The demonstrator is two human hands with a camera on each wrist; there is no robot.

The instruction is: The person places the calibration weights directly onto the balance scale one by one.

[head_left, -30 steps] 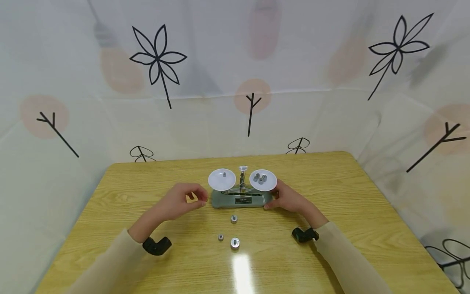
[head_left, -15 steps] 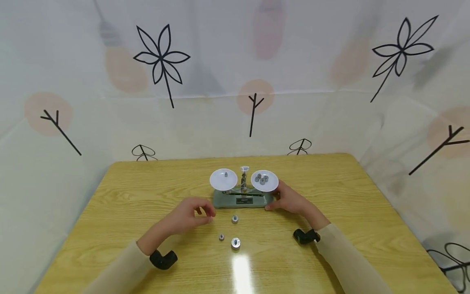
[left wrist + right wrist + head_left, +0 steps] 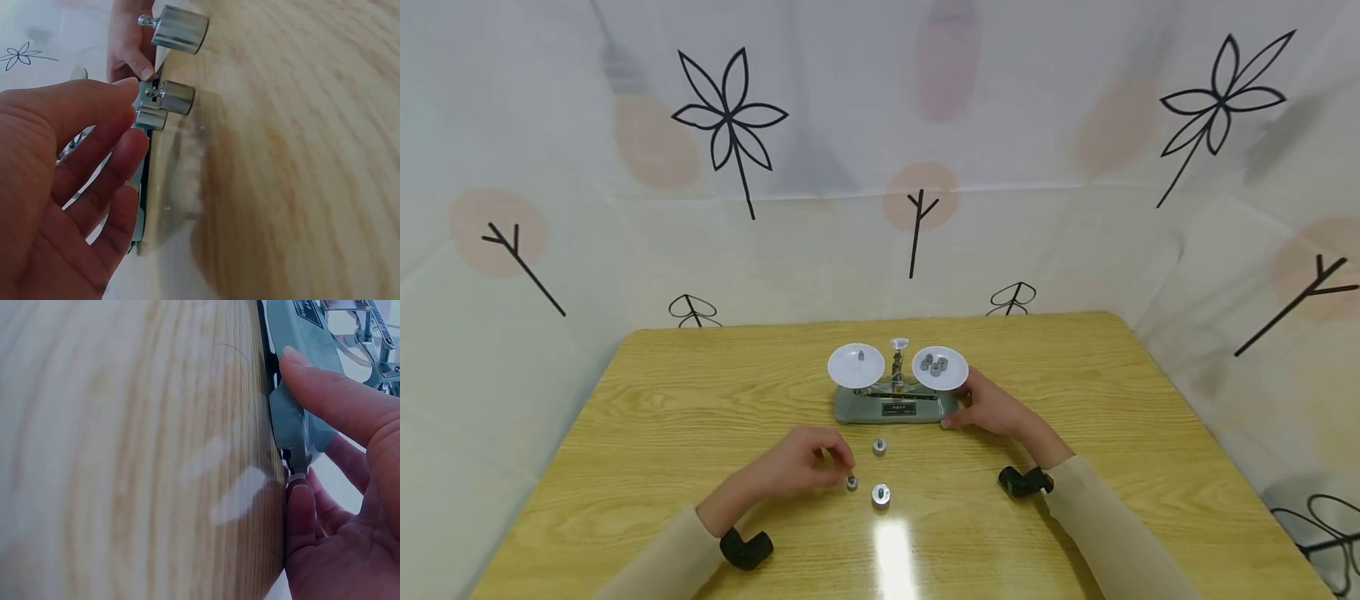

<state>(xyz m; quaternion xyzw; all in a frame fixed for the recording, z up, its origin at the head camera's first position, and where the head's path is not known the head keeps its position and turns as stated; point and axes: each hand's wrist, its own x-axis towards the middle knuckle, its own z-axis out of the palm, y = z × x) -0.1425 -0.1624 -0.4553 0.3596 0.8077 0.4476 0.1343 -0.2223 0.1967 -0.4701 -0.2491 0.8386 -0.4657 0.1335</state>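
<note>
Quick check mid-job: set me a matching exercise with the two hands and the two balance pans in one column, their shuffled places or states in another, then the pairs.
Column one
1. left hand
2. right hand
3. left pan
4. right pan

Column two
A. gripping one end of the green base
B. bearing several weights
C. at the smallest loose weight
D. bearing a single weight

Pairs: 1-C, 2-A, 3-D, 4-B.

Lighting even and fairly bright, white glare on near tabletop (image 3: 985,550), soft shadows beneath sleeves (image 3: 658,558), wrist views hazy.
</note>
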